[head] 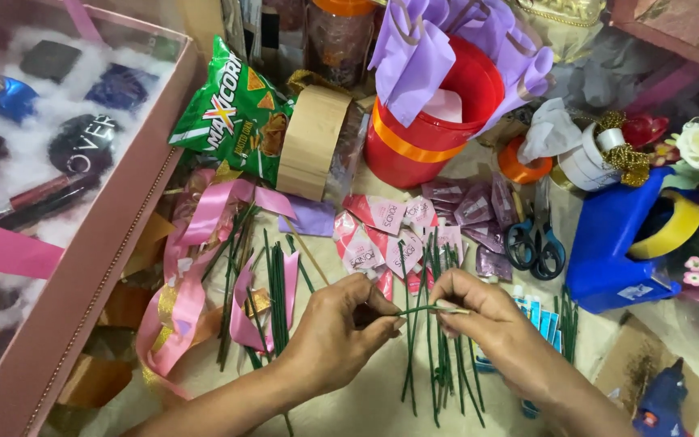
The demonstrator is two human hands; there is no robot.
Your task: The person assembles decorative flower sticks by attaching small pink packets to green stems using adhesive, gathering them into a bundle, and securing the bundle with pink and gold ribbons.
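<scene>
My left hand [338, 332] and my right hand [479, 320] meet low in the middle of the head view. Between their fingertips they pinch a thin green stem wire [417, 308], held level. The right fingers also grip a pale stick end at the wire's tip. Under the hands lie several more green stem wires [434, 364] on the cloth. Pink and white sachets [375, 231] are spread just beyond the fingers.
A pink gift box [66, 267] with cosmetics fills the left. Pink ribbon [196, 267], a green snack bag [232, 113], a red bucket [422, 137] with purple paper, blue-handled scissors [534, 243], a blue tape dispenser [612, 243] and a blue glue gun [658, 405] surround the hands.
</scene>
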